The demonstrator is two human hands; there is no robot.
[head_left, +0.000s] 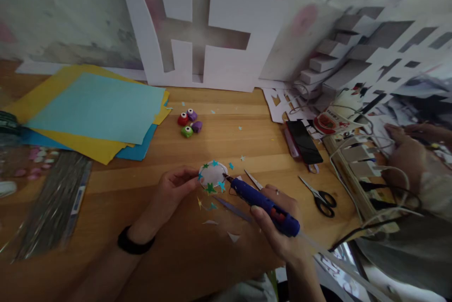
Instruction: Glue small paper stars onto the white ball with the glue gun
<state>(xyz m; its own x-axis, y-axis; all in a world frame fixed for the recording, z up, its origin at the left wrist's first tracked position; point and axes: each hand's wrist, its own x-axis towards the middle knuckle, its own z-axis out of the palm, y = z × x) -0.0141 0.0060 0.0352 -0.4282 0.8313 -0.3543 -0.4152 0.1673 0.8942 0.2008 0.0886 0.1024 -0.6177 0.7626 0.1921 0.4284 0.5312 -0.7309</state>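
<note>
My left hand (181,186) pinches the left edge of a small white paper disc (213,175), which has blue and green paper stars around its rim. In my right hand (278,215) is a blue hot glue gun (263,200), its dark nozzle at the disc's right edge; whether the tip touches cannot be made out. A clear glue stick (318,245) runs out of the gun's back. Just below the disc lie a yellow star (199,203) and a teal star (213,206). Partly under my right hand, a pair of scissors (253,179) shows its pointed blades.
Black-handled scissors (324,202), a phone (303,142) and a power strip (367,170) with cables lie right. Small bird-like figures (187,123) sit ahead. Coloured paper sheets (95,106) and a bag of silvery strips (52,203) are left. A co-worker's hands (406,146) show far right.
</note>
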